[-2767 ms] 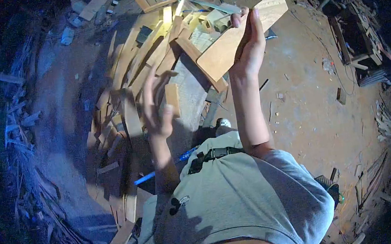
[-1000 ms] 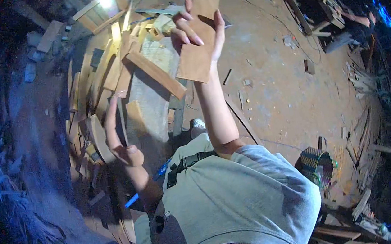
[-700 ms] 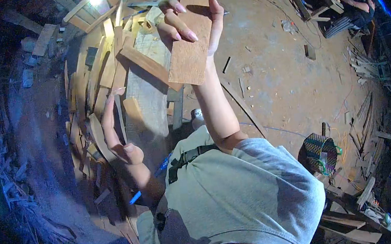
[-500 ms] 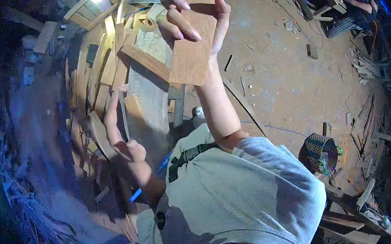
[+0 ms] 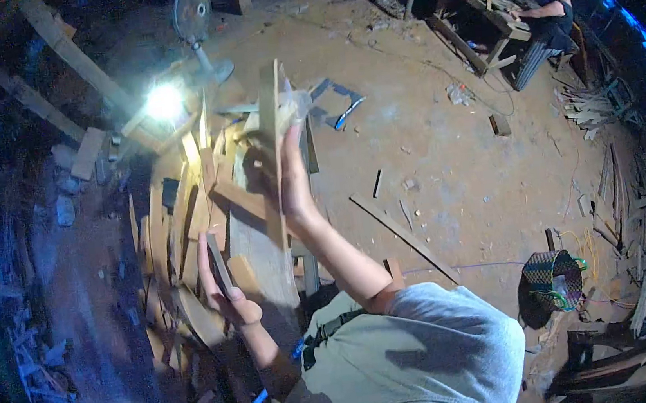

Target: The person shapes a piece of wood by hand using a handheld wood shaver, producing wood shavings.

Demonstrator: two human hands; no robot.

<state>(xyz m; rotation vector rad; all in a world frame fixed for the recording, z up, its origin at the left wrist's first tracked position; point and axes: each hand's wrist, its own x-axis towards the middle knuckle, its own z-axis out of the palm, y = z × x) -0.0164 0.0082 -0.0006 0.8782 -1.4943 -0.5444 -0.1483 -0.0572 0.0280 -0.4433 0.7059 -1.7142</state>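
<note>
Raised in front of me is a flat wooden board (image 5: 274,147), seen nearly edge-on. My right hand (image 5: 297,177) is closed on its right side; some fingers are hidden behind it. Lower left, my left hand (image 5: 226,290) holds a thin dark strip (image 5: 219,261) between thumb and fingers; its material cannot be made out. Beneath both hands lies a long grey plank (image 5: 262,263), with a short wood block (image 5: 244,276) and another wooden piece (image 5: 240,200) resting on it.
Many wood offcuts (image 5: 177,240) crowd the left side near a bright lamp (image 5: 164,102). A standing fan (image 5: 193,14) is behind it. A woven basket (image 5: 552,280) sits at right. A person (image 5: 556,23) works by a bench (image 5: 475,0) at upper right.
The board in my right hand has turned from face-on to nearly edge-on and moved left and down. My view has tilted up, bringing in the fan and the people. The left hand keeps its strip.
</note>
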